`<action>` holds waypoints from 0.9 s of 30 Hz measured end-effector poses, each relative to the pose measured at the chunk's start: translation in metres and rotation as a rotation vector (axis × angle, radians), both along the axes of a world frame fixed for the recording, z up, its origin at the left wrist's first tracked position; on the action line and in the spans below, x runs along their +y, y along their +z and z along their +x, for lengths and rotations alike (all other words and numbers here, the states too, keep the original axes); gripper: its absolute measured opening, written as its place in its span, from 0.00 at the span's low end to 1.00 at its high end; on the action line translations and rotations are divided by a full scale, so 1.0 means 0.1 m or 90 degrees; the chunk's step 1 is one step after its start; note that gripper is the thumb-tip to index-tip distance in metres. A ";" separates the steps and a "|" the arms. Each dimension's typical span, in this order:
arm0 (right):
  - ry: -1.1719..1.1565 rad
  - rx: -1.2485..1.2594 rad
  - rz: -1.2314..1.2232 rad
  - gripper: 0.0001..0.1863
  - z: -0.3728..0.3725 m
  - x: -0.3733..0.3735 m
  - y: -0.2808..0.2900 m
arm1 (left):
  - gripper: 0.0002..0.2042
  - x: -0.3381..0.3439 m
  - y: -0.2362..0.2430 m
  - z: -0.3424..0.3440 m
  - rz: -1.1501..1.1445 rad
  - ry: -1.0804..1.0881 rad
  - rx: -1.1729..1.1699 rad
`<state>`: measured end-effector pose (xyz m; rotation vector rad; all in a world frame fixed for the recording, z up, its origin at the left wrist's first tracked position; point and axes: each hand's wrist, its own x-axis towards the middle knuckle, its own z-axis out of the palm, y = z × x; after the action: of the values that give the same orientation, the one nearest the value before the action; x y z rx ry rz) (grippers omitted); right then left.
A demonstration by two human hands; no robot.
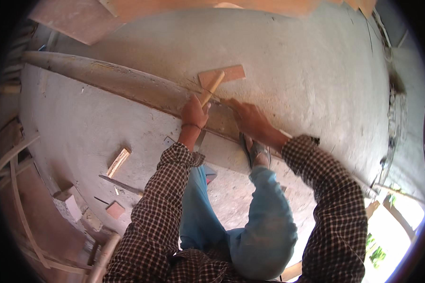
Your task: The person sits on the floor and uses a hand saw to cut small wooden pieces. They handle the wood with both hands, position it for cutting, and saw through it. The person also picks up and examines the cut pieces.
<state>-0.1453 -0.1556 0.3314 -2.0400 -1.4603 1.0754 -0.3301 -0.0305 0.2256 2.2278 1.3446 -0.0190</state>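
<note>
My left hand (194, 113) is closed around a short, light wooden stick (214, 86), which it holds at a slant over the edge of a concrete step. Wrapped round the handle of a thin tool, my right hand (250, 115) is just to the right of the stick. The tool's narrow dark shaft (211, 94) seems to lie across the wood; its exact kind is too blurred to tell. Behind the stick, a flat reddish tile piece (233, 73) rests on the concrete.
A wood block (118, 162), a long dark blade (121, 185) and a small reddish square (114, 210) lie at the left. My sandalled foot (259, 152) stands near the step edge (104, 80). Wooden poles (19, 198) lean far left; reddish sheets (78, 19) lie at the top.
</note>
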 end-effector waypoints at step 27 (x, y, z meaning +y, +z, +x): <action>0.119 -0.010 -0.018 0.19 1.28 -0.16 -0.62 | 0.17 -0.16 -0.81 0.98 0.038 0.008 0.049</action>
<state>-0.0176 -0.1713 0.2690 -1.9654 -1.6792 1.1609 -0.2317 -0.0463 0.1444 2.2895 1.4174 -0.0617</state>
